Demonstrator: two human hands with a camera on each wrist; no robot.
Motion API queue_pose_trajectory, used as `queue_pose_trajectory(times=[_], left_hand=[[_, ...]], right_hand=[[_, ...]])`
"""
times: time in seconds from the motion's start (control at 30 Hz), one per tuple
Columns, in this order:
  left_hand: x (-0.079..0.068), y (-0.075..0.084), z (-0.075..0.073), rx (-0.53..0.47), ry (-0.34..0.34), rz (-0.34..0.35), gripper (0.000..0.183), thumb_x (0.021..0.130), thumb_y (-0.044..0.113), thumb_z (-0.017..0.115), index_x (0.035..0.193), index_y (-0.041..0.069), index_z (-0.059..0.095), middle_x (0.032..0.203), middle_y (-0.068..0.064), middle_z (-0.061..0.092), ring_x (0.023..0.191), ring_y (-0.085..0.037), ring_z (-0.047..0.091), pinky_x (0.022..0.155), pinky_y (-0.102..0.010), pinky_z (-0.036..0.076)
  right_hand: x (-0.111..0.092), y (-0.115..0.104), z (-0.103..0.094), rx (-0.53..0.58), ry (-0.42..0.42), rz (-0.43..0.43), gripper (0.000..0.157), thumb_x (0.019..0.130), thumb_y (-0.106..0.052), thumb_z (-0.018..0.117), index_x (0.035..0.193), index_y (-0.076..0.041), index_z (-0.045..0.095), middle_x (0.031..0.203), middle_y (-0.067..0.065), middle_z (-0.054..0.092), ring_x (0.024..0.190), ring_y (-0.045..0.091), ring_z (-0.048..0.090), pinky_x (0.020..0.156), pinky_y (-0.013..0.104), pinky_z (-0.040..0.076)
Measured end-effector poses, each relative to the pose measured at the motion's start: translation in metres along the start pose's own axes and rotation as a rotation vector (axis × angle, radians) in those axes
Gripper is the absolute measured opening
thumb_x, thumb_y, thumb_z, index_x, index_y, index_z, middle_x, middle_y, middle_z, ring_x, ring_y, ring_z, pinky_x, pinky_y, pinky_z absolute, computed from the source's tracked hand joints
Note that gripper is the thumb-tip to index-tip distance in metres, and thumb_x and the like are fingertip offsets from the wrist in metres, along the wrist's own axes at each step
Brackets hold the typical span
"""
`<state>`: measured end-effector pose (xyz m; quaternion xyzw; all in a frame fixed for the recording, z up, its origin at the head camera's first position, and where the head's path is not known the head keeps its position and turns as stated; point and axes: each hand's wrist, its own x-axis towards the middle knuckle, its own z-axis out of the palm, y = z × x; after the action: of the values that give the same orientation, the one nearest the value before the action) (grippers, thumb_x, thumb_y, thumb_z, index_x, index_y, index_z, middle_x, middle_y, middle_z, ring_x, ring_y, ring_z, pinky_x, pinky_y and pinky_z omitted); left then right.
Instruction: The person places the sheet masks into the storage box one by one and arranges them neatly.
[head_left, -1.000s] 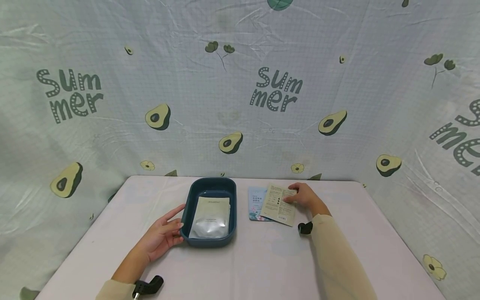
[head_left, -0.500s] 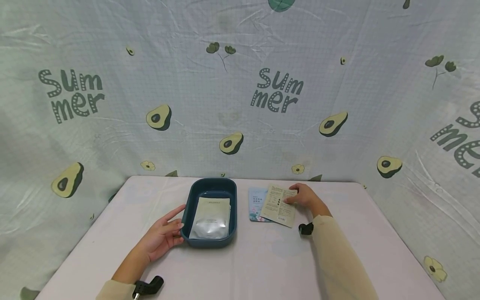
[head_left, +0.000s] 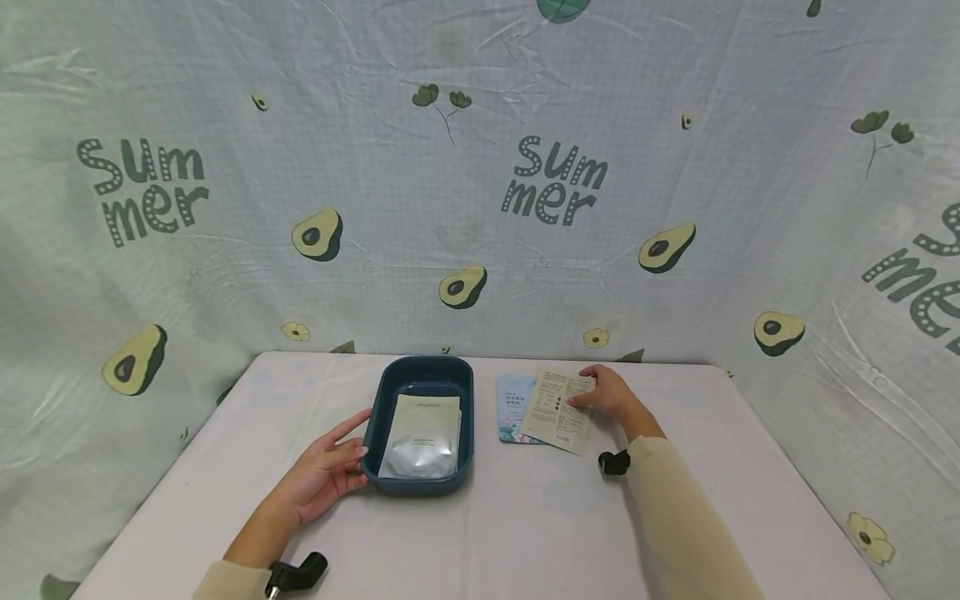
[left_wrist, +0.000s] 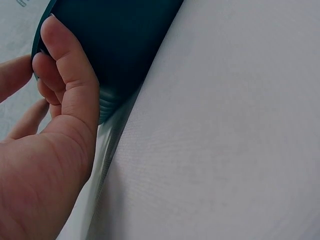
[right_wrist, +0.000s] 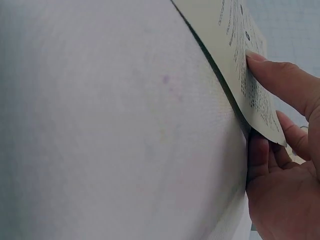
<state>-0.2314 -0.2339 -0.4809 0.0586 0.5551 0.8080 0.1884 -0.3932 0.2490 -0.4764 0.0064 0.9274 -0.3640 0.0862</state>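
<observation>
With thumb above and fingers beneath, my right hand pinches the right edge of a cream face mask packet covered in small print. That edge is lifted and bent in the right wrist view, where the thumb presses the printed face. The packet's left side overlaps a light blue packet with a flower print. My left hand touches the left wall of a dark blue tray with its fingers loosely extended. Inside the tray lies a cream and silver packet, apparently with another underneath.
A white-covered table bears everything. Behind and at both sides hangs a pale curtain printed with avocados and lettering; it meets the table's back edge. Black wrist mounts sit on both sleeves.
Hardly anything differs. The right wrist and sleeve have shifted very slightly to the right, while the right hand keeps its pinch. Tray, packets and left hand stay in place.
</observation>
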Motion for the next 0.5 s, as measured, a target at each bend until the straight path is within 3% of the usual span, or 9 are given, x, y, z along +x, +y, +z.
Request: queue_pose_trajectory(times=[0.3, 0.5], left_hand=[[-0.0006, 0.0, -0.0007, -0.002, -0.004, -0.002, 0.071, 0.106, 0.006, 0.05, 0.166, 0.017, 0.013, 0.107, 0.002, 0.065, 0.085, -0.013, 0.068, 0.077, -0.026, 0.059], [-0.0009, 0.0002, -0.0011, -0.003, -0.006, -0.008, 0.071, 0.106, 0.006, 0.049, 0.165, 0.017, 0.013, 0.108, 0.002, 0.066, 0.086, -0.014, 0.069, 0.077, -0.027, 0.059]], right_hand=[[-0.0046, 0.0026, -0.0008, 0.049, 0.022, -0.011, 0.075, 0.086, -0.027, 0.084, 0.147, -0.003, 0.047, 0.15, 0.026, 0.047, 0.134, 0.04, 0.049, 0.114, 0.057, 0.039], [-0.0101, 0.0054, -0.0014, 0.099, 0.019, -0.01, 0.075, 0.086, -0.027, 0.083, 0.149, -0.006, 0.047, 0.145, 0.025, 0.048, 0.123, 0.037, 0.05, 0.108, 0.053, 0.044]])
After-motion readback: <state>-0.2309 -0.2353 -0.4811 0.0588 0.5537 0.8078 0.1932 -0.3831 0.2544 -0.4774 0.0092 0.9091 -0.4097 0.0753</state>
